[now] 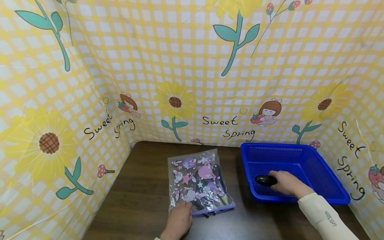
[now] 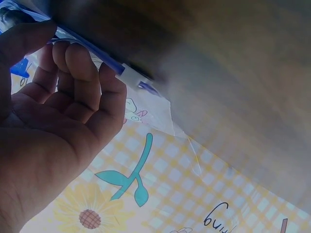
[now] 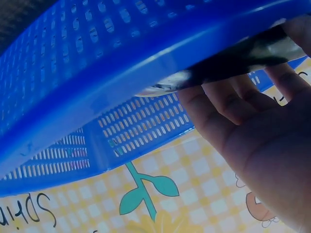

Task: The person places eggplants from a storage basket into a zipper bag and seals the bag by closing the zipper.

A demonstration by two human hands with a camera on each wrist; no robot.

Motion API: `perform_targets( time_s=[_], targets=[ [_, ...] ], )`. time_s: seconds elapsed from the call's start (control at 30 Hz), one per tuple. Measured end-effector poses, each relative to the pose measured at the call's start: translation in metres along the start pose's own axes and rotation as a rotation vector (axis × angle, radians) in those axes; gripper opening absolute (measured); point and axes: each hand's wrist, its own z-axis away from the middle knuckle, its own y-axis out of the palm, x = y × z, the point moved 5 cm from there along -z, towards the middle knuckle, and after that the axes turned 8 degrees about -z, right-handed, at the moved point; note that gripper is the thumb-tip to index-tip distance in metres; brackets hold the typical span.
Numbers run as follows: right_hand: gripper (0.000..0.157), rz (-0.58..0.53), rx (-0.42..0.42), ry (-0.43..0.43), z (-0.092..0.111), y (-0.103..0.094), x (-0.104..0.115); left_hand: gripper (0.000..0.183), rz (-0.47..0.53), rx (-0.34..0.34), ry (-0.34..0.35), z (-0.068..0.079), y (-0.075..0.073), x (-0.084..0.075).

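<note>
A clear zip bag (image 1: 187, 180) printed with pink and purple cartoon figures lies on the table, its purple zip edge toward me. Dark items show through its plastic. My left hand (image 1: 180, 218) pinches the bag's near left edge between thumb and curled fingers; the left wrist view shows the white zip slider (image 2: 133, 77) beside them. Over the left part of a blue plastic basket (image 1: 277, 146), my right hand (image 1: 286, 182) grips a shiny black, rounded, elongated object (image 1: 265, 180). In the right wrist view the basket's rim partly covers this black object (image 3: 233, 60).
The dark wooden table (image 1: 141, 180) carries the bag in the middle and the perforated basket at the right. A yellow checked cloth (image 1: 192, 73) with flowers and lettering rises behind the table and along both sides.
</note>
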Motion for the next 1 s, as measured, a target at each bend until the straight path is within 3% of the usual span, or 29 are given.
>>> perform_targets(
  time_s=[0.33,0.67,1.0],
  targets=[
    [0.042,0.057,-0.028,0.038,0.008,-0.011,0.007,0.023,0.001,0.006,0.004,-0.001,0.000,0.000],
    [0.042,0.103,-0.077,0.033,0.023,-0.021,0.032,0.024,-0.011,-0.032,0.023,-0.001,0.000,0.001],
    [0.046,0.016,-0.096,0.024,0.034,-0.013,0.062,0.023,-0.005,-0.031,0.027,0.001,0.002,0.002]
  ],
)
